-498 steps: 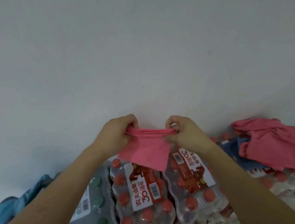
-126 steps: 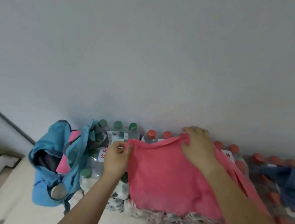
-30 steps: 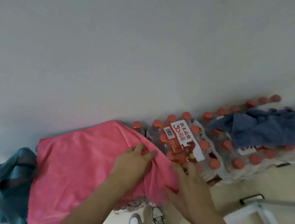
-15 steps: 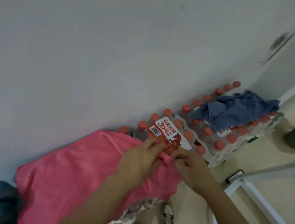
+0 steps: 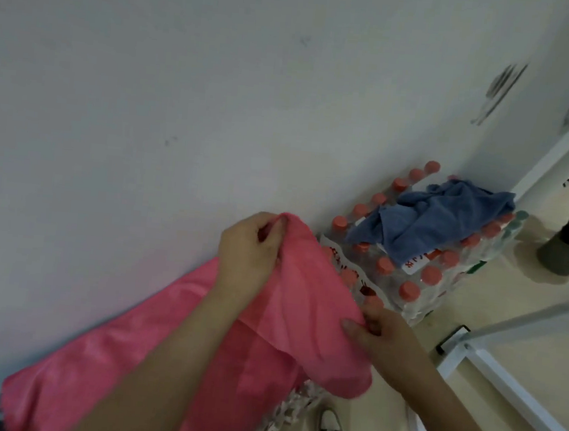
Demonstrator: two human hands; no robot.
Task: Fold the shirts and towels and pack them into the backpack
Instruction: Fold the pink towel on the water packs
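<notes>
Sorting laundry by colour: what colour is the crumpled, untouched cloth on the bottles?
The cloth is blue, clearest in head view.

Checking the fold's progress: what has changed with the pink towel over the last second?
The left hand and right hand moved apart, each gripping a corner of the pink towel and lifting that end. The blue cloth stays heaped on the bottle packs.

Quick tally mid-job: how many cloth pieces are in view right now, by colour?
Pink terry-cloth towel, edge gripped by left hand and right hand: 1
Blue crumpled cloth, lying on the shrink-wrapped red-capped bottle packs: 1
Total: 2
</notes>
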